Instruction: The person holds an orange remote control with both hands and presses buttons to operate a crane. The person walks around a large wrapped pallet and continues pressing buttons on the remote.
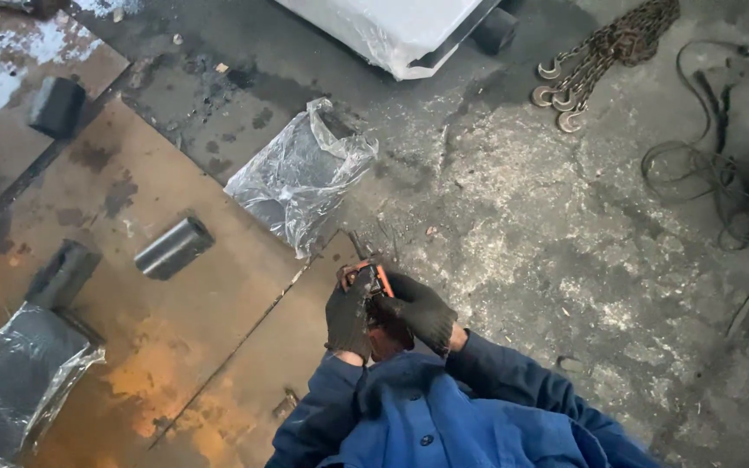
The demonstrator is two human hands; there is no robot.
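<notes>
Both my hands wear dark gloves and blue sleeves and meet low in the middle of the head view. My left hand (348, 316) and my right hand (422, 310) close together around a small orange and black device (374, 279), held close to my chest. Its shape is mostly hidden by the gloves. Beneath my hands lies the edge of a rusty steel plate (218, 347) where it meets the concrete floor (548, 234).
On the plate lie a short steel cylinder (174, 248), two dark blocks (62, 273) (56, 106) and a plastic-wrapped bundle (15, 381). A crumpled clear plastic bag (298, 178) sits ahead. Chain hooks (595, 61) and coiled cable (730, 182) lie at the right; a white wrapped object (392, 30) stands at the top.
</notes>
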